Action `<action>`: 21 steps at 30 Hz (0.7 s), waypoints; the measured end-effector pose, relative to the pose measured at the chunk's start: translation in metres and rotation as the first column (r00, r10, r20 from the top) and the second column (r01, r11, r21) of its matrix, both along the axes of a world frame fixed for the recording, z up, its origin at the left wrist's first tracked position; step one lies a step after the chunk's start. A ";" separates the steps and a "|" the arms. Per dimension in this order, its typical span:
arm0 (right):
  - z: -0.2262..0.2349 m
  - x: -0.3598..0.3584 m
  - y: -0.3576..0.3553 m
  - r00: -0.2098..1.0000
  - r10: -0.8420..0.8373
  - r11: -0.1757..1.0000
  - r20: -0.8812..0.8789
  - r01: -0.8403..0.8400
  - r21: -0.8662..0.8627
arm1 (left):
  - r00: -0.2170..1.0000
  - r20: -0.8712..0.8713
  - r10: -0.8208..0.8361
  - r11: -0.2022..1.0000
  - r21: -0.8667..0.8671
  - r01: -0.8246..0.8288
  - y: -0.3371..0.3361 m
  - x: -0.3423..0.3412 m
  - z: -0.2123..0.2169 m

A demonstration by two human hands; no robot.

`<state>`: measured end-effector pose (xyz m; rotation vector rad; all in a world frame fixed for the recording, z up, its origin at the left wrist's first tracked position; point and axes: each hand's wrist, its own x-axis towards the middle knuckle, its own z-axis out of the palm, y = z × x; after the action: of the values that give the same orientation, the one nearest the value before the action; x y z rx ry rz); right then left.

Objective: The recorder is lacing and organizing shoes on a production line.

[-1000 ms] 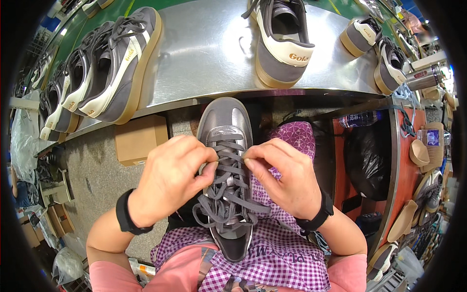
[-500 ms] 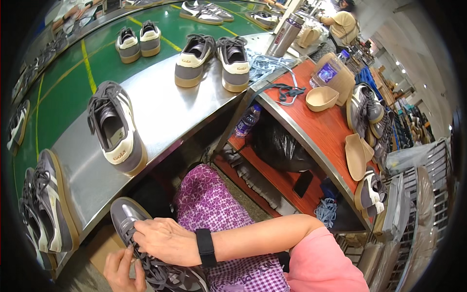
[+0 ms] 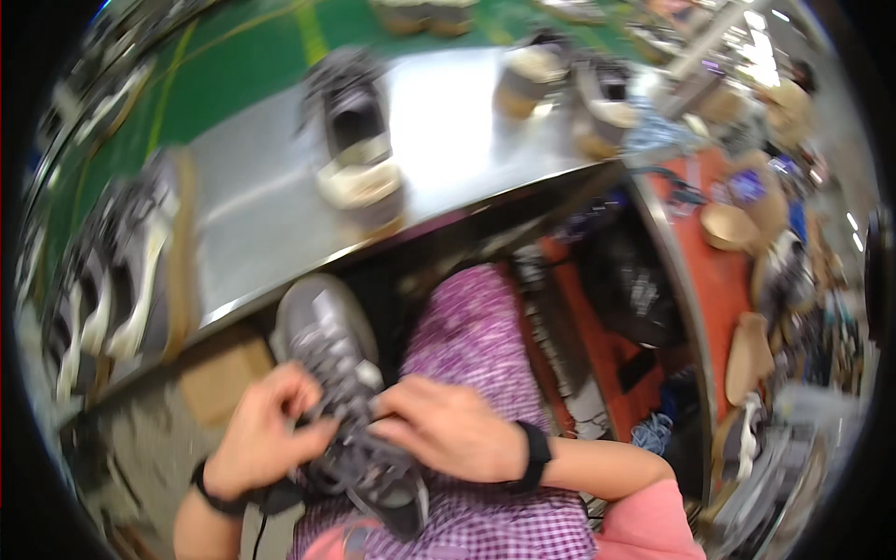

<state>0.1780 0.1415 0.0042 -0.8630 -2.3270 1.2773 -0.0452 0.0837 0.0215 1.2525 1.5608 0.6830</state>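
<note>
A grey sneaker (image 3: 322, 322) with dark laces lies toe-away over my lap, below the metal bench edge. Its tongue and collar are partly covered by my hands. At its left side my left hand (image 3: 266, 429) has curled fingers with the thumb bent toward them; blur hides what is pinched there. My right hand (image 3: 457, 434) is closed over the lacing from the right, its thumb and fingertips pinching a shoelace (image 3: 350, 411). Both wrists wear black bands. Motion smears the whole picture.
On the metal bench (image 3: 252, 224) stand a single sneaker (image 3: 359, 159), a pair (image 3: 532, 79) farther right, and several shoes (image 3: 131, 271) at left. A red shelf unit (image 3: 695, 243) to my right holds a tan insole form (image 3: 747, 359) and a black bag (image 3: 630, 271). A cardboard box (image 3: 224, 378) sits below.
My view has swung left, so the scene sits farther right. My hands have moved apart to opposite sides of the laces, and more of the sneaker shows.
</note>
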 end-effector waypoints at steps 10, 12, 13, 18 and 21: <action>0.015 -0.004 0.008 1.000 -0.002 0.999 0.014 0.001 0.046 | 0.872 -0.447 0.200 0.903 0.430 0.013 -0.023 0.013 0.003; 0.016 -0.011 0.008 1.000 -0.009 0.997 0.000 0.009 0.079 | 0.827 -0.519 0.214 0.864 0.495 0.087 -0.019 0.015 0.004; 0.017 -0.014 0.008 1.000 -0.019 0.994 -0.014 0.020 0.112 | 0.777 -0.585 0.232 0.819 0.548 0.168 -0.017 0.016 0.005; 0.022 -0.023 0.011 0.997 0.026 0.990 0.069 -0.035 0.134 | 0.999 -0.045 -0.001 1.000 -0.029 0.000 -0.011 0.004 0.022; 0.022 -0.025 0.019 0.992 0.107 0.988 0.069 -0.114 0.103 | 0.908 0.375 0.188 0.940 -0.337 -0.055 -0.009 -0.011 0.005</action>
<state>0.1526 0.1606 0.0263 -0.7593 -2.4992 1.1716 -0.0566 0.0750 0.0263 0.7195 1.3441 0.6850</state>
